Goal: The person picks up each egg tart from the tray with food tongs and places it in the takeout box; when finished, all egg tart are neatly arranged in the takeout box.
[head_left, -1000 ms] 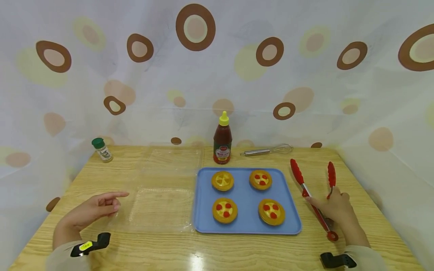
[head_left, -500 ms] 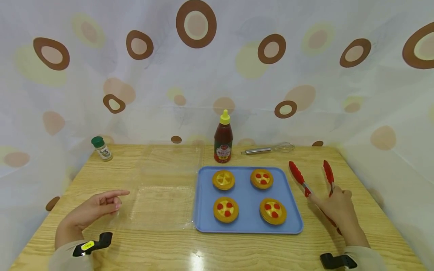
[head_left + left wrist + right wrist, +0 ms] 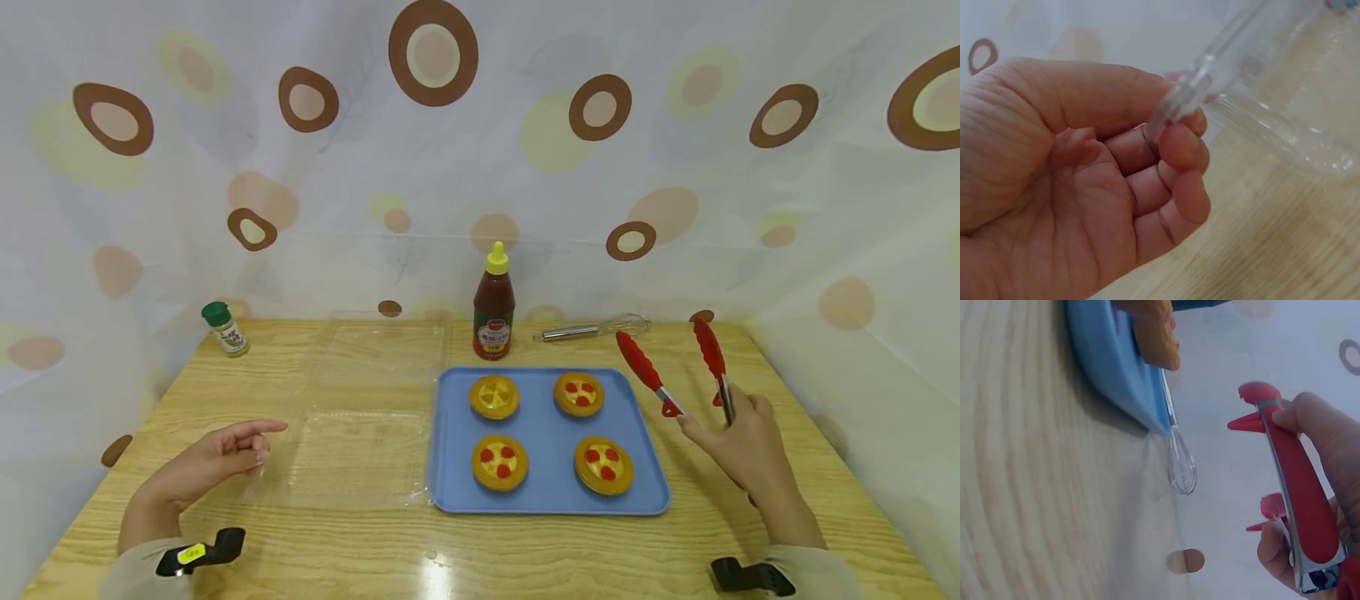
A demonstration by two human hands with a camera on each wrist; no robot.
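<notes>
The right hand [image 3: 750,446] and the red tongs [image 3: 1307,494] have risen and shifted toward the tray since the earlier frame; the left hand [image 3: 210,462] stays put. On the table [image 3: 337,554], taking the tray as the clock's centre, an open clear container [image 3: 360,414] lies just beside it at nine o'clock, the left hand pinching its edge between thumb and fingers. The blue tray [image 3: 543,454] carries four tarts [image 3: 500,463], at one, four, eight and ten o'clock. The tongs hang at two o'clock, clear of the table, gripped with thumb on one arm and fingers round the other, their arms spread wide. A good hold likely wants thumb and fingers squarely opposed, with a light, even squeeze; the thin plastic probably needs a gentle pinch. Beyond the tray stand a sauce bottle [image 3: 493,317] at eleven, a whisk [image 3: 573,332] lying past twelve, and a small seasoning jar [image 3: 225,330] near ten.
</notes>
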